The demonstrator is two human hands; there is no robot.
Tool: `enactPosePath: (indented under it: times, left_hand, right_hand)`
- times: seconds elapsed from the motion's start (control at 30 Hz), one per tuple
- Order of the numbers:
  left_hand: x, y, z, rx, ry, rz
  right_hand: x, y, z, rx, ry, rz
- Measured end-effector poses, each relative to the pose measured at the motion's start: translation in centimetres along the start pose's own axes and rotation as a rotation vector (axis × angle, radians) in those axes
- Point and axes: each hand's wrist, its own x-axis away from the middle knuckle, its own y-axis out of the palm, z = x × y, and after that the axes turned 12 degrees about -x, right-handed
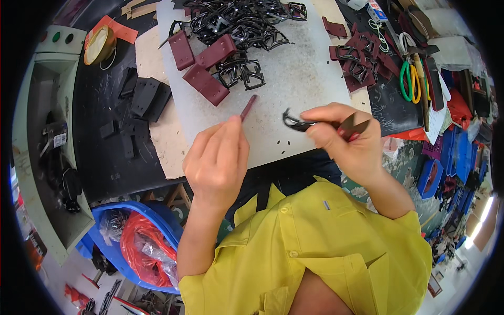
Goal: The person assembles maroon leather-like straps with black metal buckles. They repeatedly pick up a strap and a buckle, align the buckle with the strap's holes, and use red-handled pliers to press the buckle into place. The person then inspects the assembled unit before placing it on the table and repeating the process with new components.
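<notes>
Above the near part of the white work sheet, my left hand is closed in a pinch on a maroon leather strap piece, seen nearly edge-on. My right hand pinches a black metal buckle between thumb and fingers, a little to the right of the strap piece and apart from it. Tucked in that same palm is a pair of small snips with pointed blades and a touch of red. Farther off lie several folded maroon leather pieces beside a heap of black buckles.
Maroon pieces with buckles are piled at the right edge. Black blocks and a round yellowish container stand at left. Green-handled scissors hang at far right. A blue tub with bags sits below the table.
</notes>
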Motion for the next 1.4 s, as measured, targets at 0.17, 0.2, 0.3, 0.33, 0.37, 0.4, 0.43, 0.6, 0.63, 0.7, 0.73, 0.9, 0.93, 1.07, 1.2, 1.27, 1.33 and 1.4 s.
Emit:
enactPosePath:
  times: [0.17, 0.2, 0.3, 0.33, 0.37, 0.4, 0.43, 0.6, 0.63, 0.7, 0.73, 0.9, 0.93, 1.07, 1.2, 1.27, 1.33, 1.4]
  left_hand:
    - [-0.8, -1.9, 1.7, 0.841, -0.611, -0.245]
    - [-0.8, -2.1, 1.7, 0.951, -0.637, -0.286]
    - [-1.1, -3.5, 1.5, 1.063, -0.645, -0.445]
    - [-1.3, -3.9, 2.1, 1.141, -0.751, -0.439]
    - [-1.3, -4.1, 2.5, 1.218, -0.858, -0.433]
    - [-0.9, -4.0, 2.0, 1.246, -0.832, -0.474]
    - [-0.9, -4.0, 2.0, 1.242, -0.838, -0.476]
    - [-0.8, -4.1, 2.6, 1.189, -0.81, -0.466]
    - [-0.7, -4.0, 2.6, 1.163, -0.755, -0.456]
    - [-0.5, -3.9, 2.6, 1.109, -0.644, -0.437]
    - [-0.4, -3.6, 2.8, 1.063, -0.615, -0.384]
    - [-0.3, -2.8, 3.5, 0.99, -0.523, -0.23]
    - [-0.4, -2.9, 3.4, 1.129, -0.64, -0.28]
    - [-0.6, -3.0, 2.7, 1.4, -0.889, -0.413]
    - [-0.4, -2.8, 2.8, 1.404, -0.886, -0.388]
    - [-0.5, -3.0, 3.2, 1.361, -0.901, -0.387]
    - [-0.6, -3.2, 3.5, 1.294, -0.872, -0.38]
    - [-0.6, -3.3, 3.7, 1.202, -0.799, -0.365]
  right_hand:
    - [-0.3, 0.6, 0.6, 0.219, -0.455, -0.336]
    - [-0.2, 0.7, 0.5, 0.223, -0.452, -0.344]
    - [-0.3, 0.8, 0.4, 0.226, -0.424, -0.347]
    - [-0.4, 0.8, 0.5, 0.215, -0.398, -0.337]
    - [-0.4, 0.7, 0.5, 0.205, -0.371, -0.326]
    - [-0.6, 0.5, 0.3, 0.221, -0.338, -0.339]
    - [-0.6, 0.3, 0.3, 0.184, -0.308, -0.343]
    - [-0.7, 0.0, -0.2, 0.067, -0.027, -0.337]
    - [-0.8, 0.0, -0.2, 0.041, 0.01, -0.324]
    - [-0.9, -0.1, -0.1, -0.01, 0.085, -0.299]
    - [-0.9, 0.0, 0.3, -0.035, 0.071, -0.269]
    - [-0.5, 0.4, -0.2, -0.283, 0.197, -0.174]
    - [-0.6, 0.4, -0.3, -0.333, 0.211, -0.159]
    - [-0.7, -0.4, 1.4, 0.005, -0.327, -0.29]
    - [-0.3, -0.4, 1.2, 0.05, -0.293, -0.303]
    - [-0.6, -0.6, 1.0, 0.088, -0.294, -0.334]
    - [-0.8, -0.8, 0.8, 0.061, -0.213, -0.35]
    - [-0.9, -0.8, 0.6, -0.015, -0.078, -0.339]
